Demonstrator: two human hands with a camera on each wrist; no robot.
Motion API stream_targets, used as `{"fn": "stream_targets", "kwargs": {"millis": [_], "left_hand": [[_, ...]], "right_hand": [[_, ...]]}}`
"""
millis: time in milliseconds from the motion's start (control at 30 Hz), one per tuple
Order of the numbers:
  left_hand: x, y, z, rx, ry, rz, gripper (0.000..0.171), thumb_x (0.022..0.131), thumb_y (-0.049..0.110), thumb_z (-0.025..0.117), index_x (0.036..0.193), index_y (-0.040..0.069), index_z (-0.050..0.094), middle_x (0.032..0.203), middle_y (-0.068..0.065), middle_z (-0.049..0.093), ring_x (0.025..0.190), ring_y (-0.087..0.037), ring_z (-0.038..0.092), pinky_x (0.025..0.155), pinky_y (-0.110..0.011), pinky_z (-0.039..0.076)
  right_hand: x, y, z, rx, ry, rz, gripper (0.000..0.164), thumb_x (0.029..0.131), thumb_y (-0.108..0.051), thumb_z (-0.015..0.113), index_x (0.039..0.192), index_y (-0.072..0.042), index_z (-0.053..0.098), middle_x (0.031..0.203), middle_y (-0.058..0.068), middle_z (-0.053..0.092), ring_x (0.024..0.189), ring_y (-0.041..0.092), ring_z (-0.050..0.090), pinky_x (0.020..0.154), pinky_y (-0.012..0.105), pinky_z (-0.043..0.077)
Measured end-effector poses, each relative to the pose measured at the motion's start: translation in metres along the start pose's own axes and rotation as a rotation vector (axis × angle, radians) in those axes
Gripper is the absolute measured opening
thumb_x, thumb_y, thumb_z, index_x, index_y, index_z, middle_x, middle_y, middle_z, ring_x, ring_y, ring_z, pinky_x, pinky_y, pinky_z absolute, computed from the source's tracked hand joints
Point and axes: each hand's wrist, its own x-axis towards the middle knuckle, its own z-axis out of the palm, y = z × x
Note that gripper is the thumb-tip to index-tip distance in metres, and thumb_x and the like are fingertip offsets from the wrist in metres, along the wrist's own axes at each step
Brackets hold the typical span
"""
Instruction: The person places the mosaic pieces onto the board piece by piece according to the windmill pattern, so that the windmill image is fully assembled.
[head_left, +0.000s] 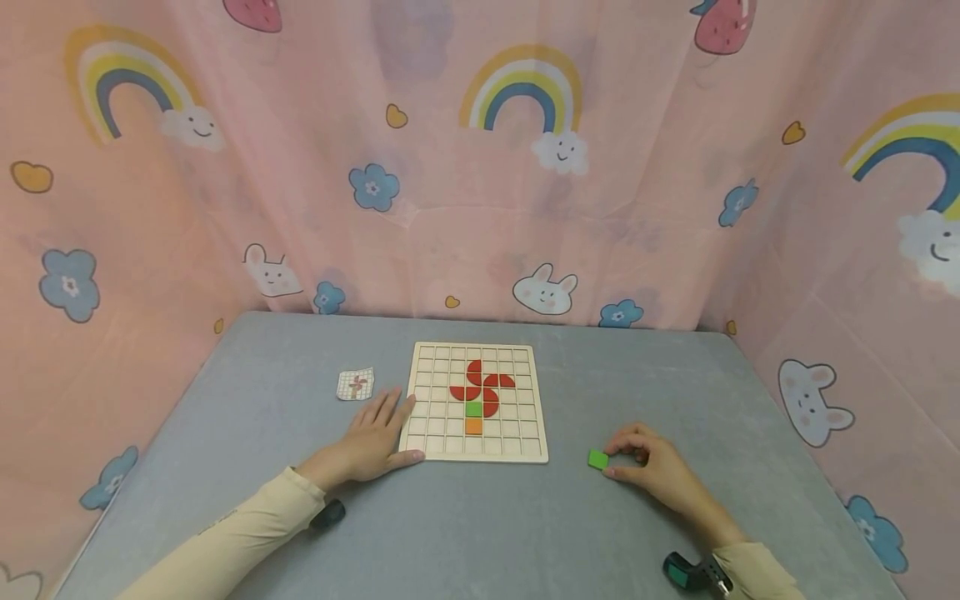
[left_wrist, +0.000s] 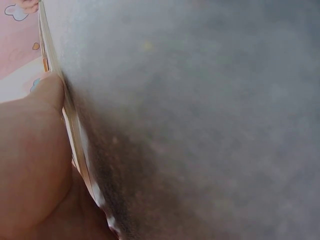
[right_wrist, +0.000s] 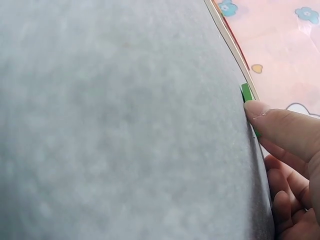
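My right hand (head_left: 660, 471) pinches a green square tile (head_left: 597, 460) between thumb and fingers, right of the board; the same tile shows at the thumb tip in the right wrist view. The wooden grid board (head_left: 442, 446) lies flat in the middle. On it, several red curved pieces (head_left: 491, 403) form a pinwheel, with a green square (head_left: 473, 409) under it and an orange square (head_left: 473, 427) below that. My left hand (head_left: 372, 442) rests with straight, spread fingers at the board's left edge, thumb on the near left corner; the left wrist view shows that thumb (left_wrist: 52, 90) at the edge.
A small paper card (head_left: 356, 384) printed with a pinwheel on a grid lies left of the board. The grey table (head_left: 570, 533) meets a pink patterned curtain (head_left: 450, 242) at the back and sides. A wrist camera (head_left: 686, 573) sits by the right sleeve.
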Motion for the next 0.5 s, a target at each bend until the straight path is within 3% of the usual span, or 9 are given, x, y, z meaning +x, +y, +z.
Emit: {"fn": "stream_targets", "kwargs": {"millis": [200, 333, 500], "left_hand": [[-0.0016, 0.0033, -0.002, 0.018, -0.003, -0.007, 0.098, 0.105, 0.061, 0.055, 0.167, -0.005, 0.017, 0.172, -0.036, 0.007, 0.159, -0.055, 0.004, 0.125, -0.07, 0.011], [-0.003, 0.0082, -0.0068, -0.025, -0.003, -0.007, 0.097, 0.104, 0.057, 0.06, 0.165, -0.007, 0.02, 0.17, -0.038, 0.009, 0.158, -0.057, 0.006, 0.124, -0.071, 0.01], [-0.0015, 0.0057, -0.0042, 0.013, -0.013, -0.009, 0.095, 0.106, 0.055, 0.059, 0.166, -0.006, 0.018, 0.171, -0.037, 0.008, 0.159, -0.056, 0.005, 0.125, -0.07, 0.012]], "right_hand": [[0.0, 0.0015, 0.0003, -0.006, 0.01, -0.003, 0.02, 0.084, -0.015, 0.091, 0.1, -0.014, 0.08, 0.113, 0.004, 0.067, 0.097, 0.005, 0.056, 0.079, 0.025, 0.044], [0.0002, 0.0027, 0.0006, -0.006, 0.02, -0.015, 0.02, 0.084, -0.013, 0.091, 0.1, -0.014, 0.08, 0.113, 0.005, 0.067, 0.096, 0.004, 0.056, 0.078, 0.025, 0.045], [0.0, 0.0035, 0.0006, -0.004, 0.031, -0.048, 0.018, 0.084, -0.012, 0.091, 0.099, -0.013, 0.08, 0.11, 0.005, 0.068, 0.092, 0.005, 0.056, 0.076, 0.025, 0.045]]}}
